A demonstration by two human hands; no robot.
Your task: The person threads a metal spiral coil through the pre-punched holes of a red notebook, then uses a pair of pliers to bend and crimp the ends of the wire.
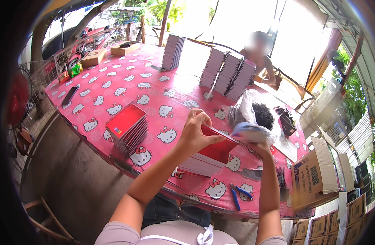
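Note:
A red-covered spiral notebook [215, 131] is held up before me, its coil edge running between my hands. At its left end, my left hand [197, 132] pinches the edge with thumb and fingers. My right hand [257, 148] grips the other end by the coil. A pale blue and white thing [249, 133] beside the right hand is smeared by motion; its kind is unclear. Just below the hands lies a stack of red-covered pads [199, 164], partly hidden by them. Blue-handled pliers [235, 197] rest near the table's front edge.
Spiral notebooks [128, 126] are stacked at left; taller stacks [227, 73] stand at the back. Black coils [263, 114] sit in a plastic bag [246, 107] at right. An open carton [314, 175] stands beyond the table's right edge. Across the pink tablecloth [154, 110] is another person [267, 67].

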